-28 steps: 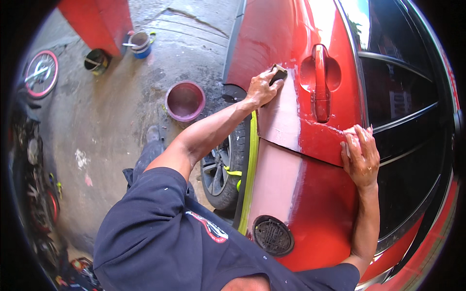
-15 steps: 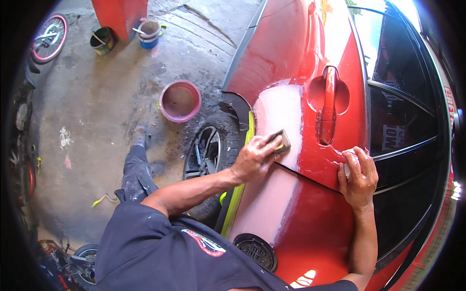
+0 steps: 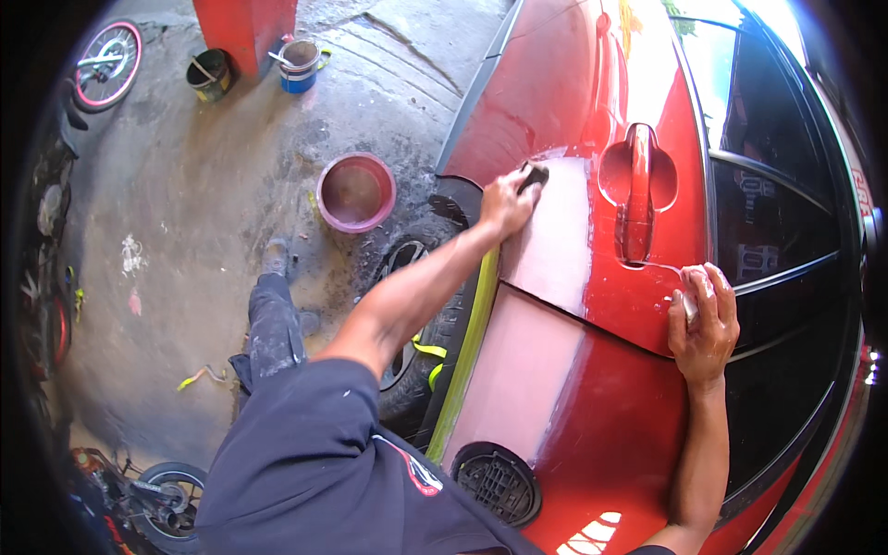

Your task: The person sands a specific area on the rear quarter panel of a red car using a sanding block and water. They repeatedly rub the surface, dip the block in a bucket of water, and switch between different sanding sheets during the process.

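My left hand (image 3: pixel 509 205) is closed on a dark sanding block (image 3: pixel 538 177) at the upper left of a pale filler patch (image 3: pixel 555 240) on a red car door. My right hand (image 3: pixel 705 338) grips a wet, whitish pad (image 3: pixel 688 310) against the red paint, just below and right of the door handle (image 3: pixel 638 176), beside the window edge. Below the panel gap is a second pale patch (image 3: pixel 518 370), with a round dark cover (image 3: pixel 495 486) beneath it. Yellow masking (image 3: pixel 470 351) lines the panel's left edge, beside the wheel.
On the concrete floor stand a pink tub (image 3: pixel 388 192), a blue bucket (image 3: pixel 298 79) and a dark bucket (image 3: pixel 209 83) near a red pillar (image 3: pixel 240 28). A bicycle wheel (image 3: pixel 109 65) and motorbikes (image 3: pixel 166 504) line the left side. My legs (image 3: pixel 273 324) show beside the car.
My left hand slid down the upper patch with the block, then moved back up toward its top. My right hand has stayed near the handle, with the view shifting slightly.
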Action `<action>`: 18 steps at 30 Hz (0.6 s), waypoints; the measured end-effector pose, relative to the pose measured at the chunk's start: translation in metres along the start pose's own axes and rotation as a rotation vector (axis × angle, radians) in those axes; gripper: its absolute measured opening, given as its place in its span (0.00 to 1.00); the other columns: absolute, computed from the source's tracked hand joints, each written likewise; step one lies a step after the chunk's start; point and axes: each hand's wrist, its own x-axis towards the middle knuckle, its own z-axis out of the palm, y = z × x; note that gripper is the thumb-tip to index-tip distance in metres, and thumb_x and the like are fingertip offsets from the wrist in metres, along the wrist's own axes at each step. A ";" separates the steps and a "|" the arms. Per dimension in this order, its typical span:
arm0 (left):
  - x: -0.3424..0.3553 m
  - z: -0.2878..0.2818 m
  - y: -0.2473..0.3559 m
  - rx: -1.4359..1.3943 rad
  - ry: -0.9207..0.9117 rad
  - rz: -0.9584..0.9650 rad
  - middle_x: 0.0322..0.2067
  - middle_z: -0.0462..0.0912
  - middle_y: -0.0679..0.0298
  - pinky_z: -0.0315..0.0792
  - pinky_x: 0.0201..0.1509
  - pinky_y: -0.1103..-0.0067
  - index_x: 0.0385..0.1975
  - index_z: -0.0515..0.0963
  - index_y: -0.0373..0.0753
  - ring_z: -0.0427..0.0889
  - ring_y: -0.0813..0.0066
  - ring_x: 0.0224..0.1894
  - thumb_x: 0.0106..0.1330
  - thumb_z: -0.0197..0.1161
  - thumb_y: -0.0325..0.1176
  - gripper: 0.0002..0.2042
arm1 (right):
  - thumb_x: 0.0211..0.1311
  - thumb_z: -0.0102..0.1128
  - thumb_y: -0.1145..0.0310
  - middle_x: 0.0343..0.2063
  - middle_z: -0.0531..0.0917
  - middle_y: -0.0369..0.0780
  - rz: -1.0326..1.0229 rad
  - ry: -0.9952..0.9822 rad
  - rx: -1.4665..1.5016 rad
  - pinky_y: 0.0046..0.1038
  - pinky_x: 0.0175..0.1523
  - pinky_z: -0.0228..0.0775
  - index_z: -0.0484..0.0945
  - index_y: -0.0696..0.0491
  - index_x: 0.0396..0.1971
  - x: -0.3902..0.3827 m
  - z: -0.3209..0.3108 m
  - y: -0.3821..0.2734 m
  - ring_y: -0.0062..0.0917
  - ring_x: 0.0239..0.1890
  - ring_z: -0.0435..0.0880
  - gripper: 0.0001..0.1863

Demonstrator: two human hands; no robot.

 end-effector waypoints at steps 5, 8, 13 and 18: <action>-0.105 0.005 -0.018 0.086 0.018 0.277 0.65 0.76 0.48 0.69 0.71 0.64 0.60 0.81 0.41 0.80 0.49 0.62 0.70 0.64 0.42 0.21 | 0.58 0.68 0.78 0.50 0.83 0.50 0.050 -0.037 -0.055 0.42 0.57 0.79 0.81 0.58 0.51 -0.017 0.003 0.002 0.46 0.54 0.84 0.19; -0.110 0.003 -0.006 -0.051 -0.078 0.211 0.62 0.79 0.51 0.68 0.70 0.62 0.57 0.84 0.49 0.78 0.52 0.64 0.68 0.65 0.39 0.18 | 0.58 0.67 0.78 0.50 0.83 0.50 0.108 -0.021 0.005 0.41 0.57 0.80 0.81 0.58 0.52 -0.034 0.001 0.005 0.44 0.54 0.84 0.20; -0.002 0.005 -0.037 0.049 -0.002 -0.003 0.54 0.84 0.48 0.77 0.61 0.65 0.58 0.82 0.46 0.84 0.52 0.57 0.67 0.67 0.44 0.21 | 0.58 0.67 0.79 0.49 0.83 0.50 -0.022 -0.004 -0.060 0.42 0.57 0.81 0.82 0.60 0.50 -0.001 0.004 -0.001 0.44 0.55 0.83 0.18; -0.068 0.022 -0.032 0.055 0.035 0.129 0.59 0.81 0.47 0.70 0.70 0.64 0.60 0.81 0.39 0.79 0.49 0.63 0.66 0.66 0.43 0.24 | 0.58 0.67 0.78 0.49 0.84 0.48 0.081 -0.014 -0.035 0.43 0.59 0.79 0.82 0.60 0.50 -0.022 0.003 0.005 0.44 0.55 0.83 0.18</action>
